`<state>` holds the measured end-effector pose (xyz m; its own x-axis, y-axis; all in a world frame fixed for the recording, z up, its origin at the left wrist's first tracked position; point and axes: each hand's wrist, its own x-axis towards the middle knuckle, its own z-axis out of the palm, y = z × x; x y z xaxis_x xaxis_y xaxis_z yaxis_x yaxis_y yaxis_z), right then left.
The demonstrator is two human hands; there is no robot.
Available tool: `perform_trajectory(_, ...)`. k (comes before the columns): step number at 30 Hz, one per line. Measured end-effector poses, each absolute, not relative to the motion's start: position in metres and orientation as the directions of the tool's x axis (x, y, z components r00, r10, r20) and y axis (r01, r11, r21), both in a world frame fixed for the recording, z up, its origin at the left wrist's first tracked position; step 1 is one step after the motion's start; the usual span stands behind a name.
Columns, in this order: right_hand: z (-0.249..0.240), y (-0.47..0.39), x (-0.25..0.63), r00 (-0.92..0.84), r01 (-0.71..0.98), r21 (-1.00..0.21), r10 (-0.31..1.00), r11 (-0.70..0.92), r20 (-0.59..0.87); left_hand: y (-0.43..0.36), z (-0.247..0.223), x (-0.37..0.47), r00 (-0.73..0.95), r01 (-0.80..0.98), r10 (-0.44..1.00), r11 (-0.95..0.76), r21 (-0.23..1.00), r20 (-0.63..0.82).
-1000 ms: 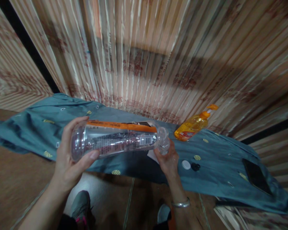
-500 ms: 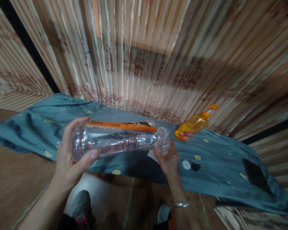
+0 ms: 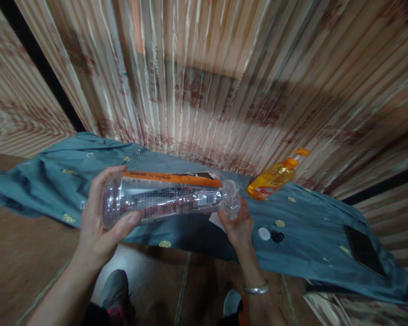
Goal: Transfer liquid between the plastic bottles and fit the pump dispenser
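Note:
My left hand (image 3: pixel 100 217) is wrapped round the base of a large clear plastic bottle (image 3: pixel 177 201) with an orange-edged printed label. The bottle lies nearly level above the cloth, its neck towards the right. At the neck, my right hand (image 3: pixel 240 226) grips a small clear plastic container (image 3: pixel 233 207). The bottle's mouth meets or overlaps that container; I cannot tell whether they touch. A white flat piece (image 3: pixel 217 221) shows beside the right fingers, partly hidden. A white round cap (image 3: pixel 264 233) and a small black part (image 3: pixel 277 236) lie right of that hand.
A pump bottle of yellow-orange liquid (image 3: pixel 272 181) stands behind the right hand on the blue-green cloth (image 3: pixel 313 231). A dark flat phone-like object (image 3: pixel 364 250) lies at the right. A pleated patterned curtain (image 3: pixel 204 90) hangs behind. My shoes (image 3: pixel 114 290) are on the floor below.

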<state>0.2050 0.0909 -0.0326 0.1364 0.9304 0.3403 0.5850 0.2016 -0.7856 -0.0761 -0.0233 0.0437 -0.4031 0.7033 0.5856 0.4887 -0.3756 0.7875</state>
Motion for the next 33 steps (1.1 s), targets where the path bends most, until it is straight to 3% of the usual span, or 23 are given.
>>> perform_trajectory(33, -0.03, 0.0906, 0.2031, 0.161, 0.575, -0.803, 0.94, 0.159, 0.301, -0.0221, 0.0458, -0.0747, -0.411, 0.452, 0.695, -0.407, 0.794, 0.59)
